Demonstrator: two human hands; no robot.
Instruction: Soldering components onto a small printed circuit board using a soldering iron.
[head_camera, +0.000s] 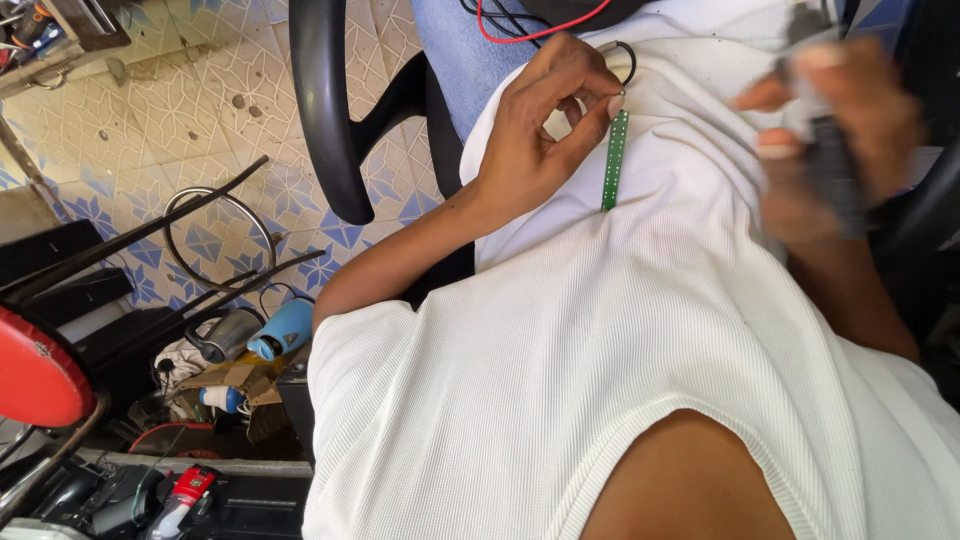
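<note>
two hands (545, 125), one green strip (613, 160), one chair (330, 110)

green circuit strip (614, 160), white ribbed shirt (640, 330), blue-patterned cream floor tiles (190, 90), red disc (38, 375)

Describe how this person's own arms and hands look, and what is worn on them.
Both arms are bare below the short sleeves of a white ribbed shirt. The left hand wears no glove, ring or watch that shows, and its nails are short and unpainted. The right hand is motion-blurred, so details there cannot be told.
</note>
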